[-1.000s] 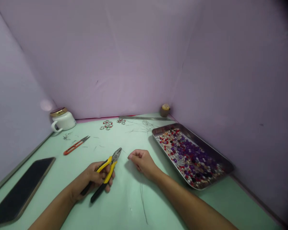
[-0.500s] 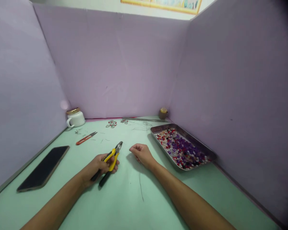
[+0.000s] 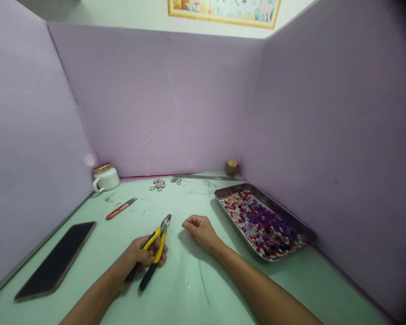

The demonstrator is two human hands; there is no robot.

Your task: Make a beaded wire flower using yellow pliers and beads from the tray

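Note:
My left hand (image 3: 142, 259) is wrapped round yellow-and-black pliers (image 3: 158, 241), whose jaws point up and away over the table. To its right, my right hand (image 3: 200, 231) is closed in a pinch with fingertips facing the plier jaws, a small gap between them. Whatever lies in that pinch is too thin to make out. A loose piece of wire (image 3: 203, 284) is on the green table below my right hand. Beyond the pliers lie orange-handled thread snips (image 3: 121, 209) and a cluster of small beaded rings (image 3: 158, 184), with a smaller cluster (image 3: 176, 180) beside it.
A metal tray (image 3: 238, 225) of mixed beads (image 3: 262, 221) stands at the right. On the left are a black phone (image 3: 56, 262) and a white lidded mug (image 3: 106, 178). Wire scraps (image 3: 206, 186), long rods (image 3: 208, 177) and a small jar (image 3: 232, 167) sit by the back panel.
The whole view has tilted up, so the tabletop things appear lower. Both hands keep nearly the same pose, with the pliers still in my left hand.

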